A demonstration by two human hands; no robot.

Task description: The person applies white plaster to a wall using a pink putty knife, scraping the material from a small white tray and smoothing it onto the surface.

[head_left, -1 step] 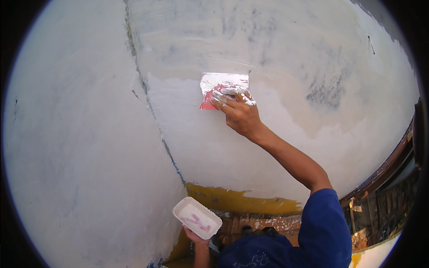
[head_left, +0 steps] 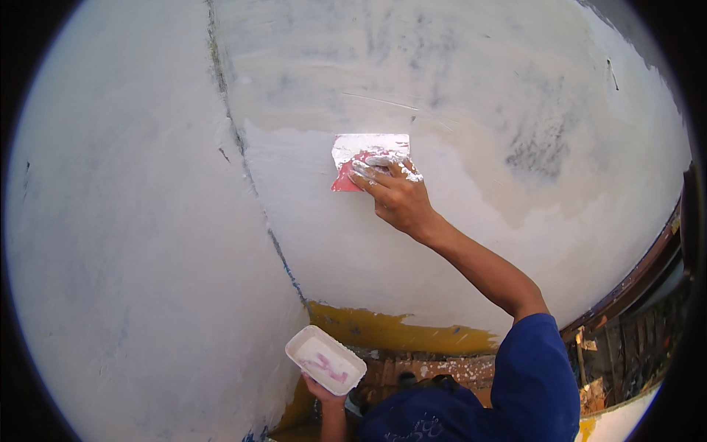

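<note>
My right hand (head_left: 401, 197) grips a putty knife (head_left: 372, 145) with a wide pale blade and a red lower part. Its fingers are wrapped round the red part and smeared with white putty. The blade lies against the whitish wall (head_left: 346, 243), right of the corner line. Low in the view, my left hand (head_left: 322, 392) holds a small white rectangular tray (head_left: 297, 343) from underneath. White putty with pinkish streaks covers the tray's bottom. Most of the left fingers are hidden behind the tray.
A dark, cracked corner line (head_left: 254, 188) separates the left wall (head_left: 125, 236) from the one being touched. Mustard-yellow paint (head_left: 390, 329) runs along the wall's foot. Brown speckled boards (head_left: 464, 368) lie below it. Wooden debris (head_left: 593, 394) shows at lower right.
My right hand and the putty knife have slid slightly down the wall. A faint scrape mark now shows just above and right of the blade. The left hand and tray have hardly moved.
</note>
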